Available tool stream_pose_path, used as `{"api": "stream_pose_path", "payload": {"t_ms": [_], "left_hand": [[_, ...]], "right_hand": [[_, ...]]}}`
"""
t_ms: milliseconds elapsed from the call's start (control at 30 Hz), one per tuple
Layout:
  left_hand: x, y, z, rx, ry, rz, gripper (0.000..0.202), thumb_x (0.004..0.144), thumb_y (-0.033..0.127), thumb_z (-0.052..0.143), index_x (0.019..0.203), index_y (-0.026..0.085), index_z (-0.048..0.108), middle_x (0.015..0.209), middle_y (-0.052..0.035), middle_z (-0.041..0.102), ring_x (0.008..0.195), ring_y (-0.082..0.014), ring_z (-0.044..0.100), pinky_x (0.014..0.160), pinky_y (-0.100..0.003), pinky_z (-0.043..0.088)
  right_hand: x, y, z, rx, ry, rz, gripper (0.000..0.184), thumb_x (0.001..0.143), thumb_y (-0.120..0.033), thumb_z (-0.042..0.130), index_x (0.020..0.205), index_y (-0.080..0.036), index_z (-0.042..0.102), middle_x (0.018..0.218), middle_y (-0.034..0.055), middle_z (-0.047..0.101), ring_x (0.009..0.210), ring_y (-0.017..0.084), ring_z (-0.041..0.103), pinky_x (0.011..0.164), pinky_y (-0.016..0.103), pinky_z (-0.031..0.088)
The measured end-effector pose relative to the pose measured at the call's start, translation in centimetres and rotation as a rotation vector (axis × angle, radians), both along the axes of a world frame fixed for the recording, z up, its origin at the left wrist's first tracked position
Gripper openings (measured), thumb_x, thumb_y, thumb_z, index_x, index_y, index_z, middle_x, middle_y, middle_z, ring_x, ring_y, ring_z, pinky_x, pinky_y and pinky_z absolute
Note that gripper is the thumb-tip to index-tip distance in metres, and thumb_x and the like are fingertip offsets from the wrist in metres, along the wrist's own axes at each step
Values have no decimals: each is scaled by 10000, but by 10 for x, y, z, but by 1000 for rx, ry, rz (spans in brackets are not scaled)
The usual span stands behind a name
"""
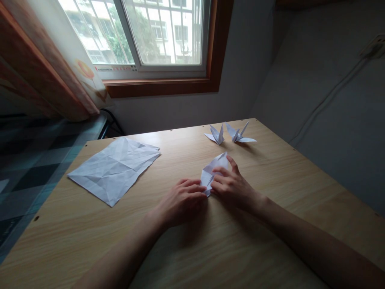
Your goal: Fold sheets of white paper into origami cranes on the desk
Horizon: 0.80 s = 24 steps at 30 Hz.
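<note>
A piece of white paper (pixel 210 168), folded into a small creased shape, lies on the table between my two hands. My left hand (pixel 185 198) has its fingertips together at the paper's lower left edge, gripping it there. Over the right side, my right hand (pixel 231 184) is bent with its thumb and fingers on the lower part, while one finger reaches up to the top corner. The fingers hide part of the folds. Beyond them stand two folded paper cranes, a left crane (pixel 217 135) and a right crane (pixel 239 136) with its wings spread.
Several creased white sheets (pixel 114 168) lie overlapping at the left of the wooden table (pixel 279 176). A checked cloth (pixel 45 160) covers a surface beyond the left edge. A curtain (pixel 48 60) hangs beside the window (pixel 164 34), and walls border the far and right sides.
</note>
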<state>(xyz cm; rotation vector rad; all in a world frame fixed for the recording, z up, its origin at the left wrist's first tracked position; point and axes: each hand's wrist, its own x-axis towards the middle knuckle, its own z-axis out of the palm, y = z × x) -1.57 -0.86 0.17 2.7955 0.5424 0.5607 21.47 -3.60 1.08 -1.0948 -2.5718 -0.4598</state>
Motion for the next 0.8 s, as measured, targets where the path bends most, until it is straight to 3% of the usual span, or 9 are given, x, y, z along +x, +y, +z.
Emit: {"api": "stream_pose_path", "payload": {"t_ms": [133,200,300,400,533,600,667,733,800], "left_hand": [[1,0,-3,42,-33,10,176,893,227,558,995,270,696,1145,-2,710,1132,-207,607,939,-354,441],[1,0,-4,57,-48,16,158,903,247,565,977,271,703,1135,4,714,1122,-201,611,933,-346,446],[1,-1,-5,65,-48,18,159,910,268,566,981,273,708,1130,9,715,1112,-203,616,941,-352,453],[1,-1,-4,72,-38,18,158,906,277,572,972,267,715,1126,7,716,1118,-217,613,952,-372,458],[1,-1,-1,68,-16,8,175,908,285,569,989,259,722,1143,-4,712,1140,-228,602,969,-384,457],[1,0,-1,64,-10,9,178,910,287,565,984,255,724,1131,-10,717,1128,-224,609,964,-379,461],[1,0,-2,63,-13,8,175,908,287,569,976,253,727,1122,-15,720,1117,-219,615,955,-370,466],[1,0,-3,59,-21,7,175,906,290,571,973,255,729,1123,-20,720,1113,-213,617,954,-364,467],[1,0,-5,53,-28,6,176,905,295,573,971,257,732,1122,-22,720,1112,-211,618,959,-363,465]], "right_hand": [[1,-1,-5,74,117,-33,137,904,-333,610,895,-206,661,1022,68,706,1116,255,539,1151,596,30],[2,-2,-8,109,183,-81,246,894,-379,617,1069,-207,640,1240,118,623,1220,288,480,1149,599,68],[5,-1,-13,89,267,-136,461,854,-432,652,1246,-207,561,1385,174,476,1319,335,384,1124,583,205],[13,2,-15,44,334,-88,516,830,-420,680,1290,-235,537,1466,177,340,1354,348,339,1080,533,326],[30,8,-7,-42,393,-46,477,805,-380,719,1247,-257,586,1529,147,225,1401,361,269,1094,527,328],[38,11,1,-172,428,-50,513,768,-328,763,1244,-245,593,1517,144,259,1413,355,260,1100,507,337],[43,13,11,-394,377,21,536,741,-279,790,1239,-251,594,1421,130,408,1334,303,405,1057,432,407],[45,15,21,-552,296,44,419,792,-207,736,1193,-251,620,1280,99,540,1150,230,565,953,343,475],[43,17,31,-585,191,11,253,845,-155,660,1085,-234,673,1107,71,636,951,188,631,825,293,492]]}}
